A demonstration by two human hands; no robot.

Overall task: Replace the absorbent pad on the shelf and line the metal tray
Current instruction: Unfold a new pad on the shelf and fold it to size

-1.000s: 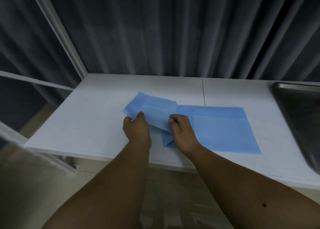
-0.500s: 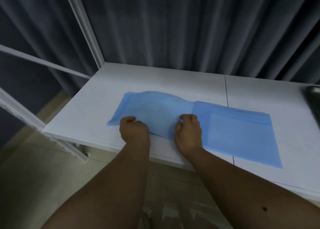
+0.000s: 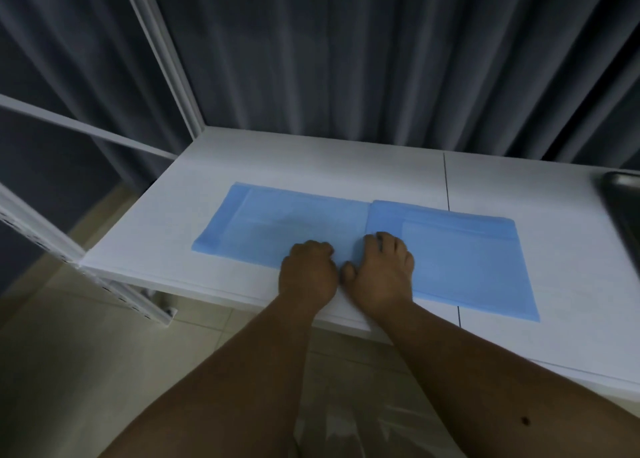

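I am unfolding the thin blue absorbent pad [image 3: 349, 246] on the flat white shelf [image 3: 311, 159], so the pad step is in hand. It lies partly opened along the front half, one panel out to the left, the right part folded double. My left hand [image 3: 306, 272] rests knuckles-up at its near edge, fingers curled under; whether they pinch the sheet I cannot tell. My right hand [image 3: 382, 274] presses on the pad beside the fold with bent fingers. The dark metal tray [image 3: 623, 201] sits unlined at the far right. Next, I judge, the doubled half needs lifting open and smoothing flat.
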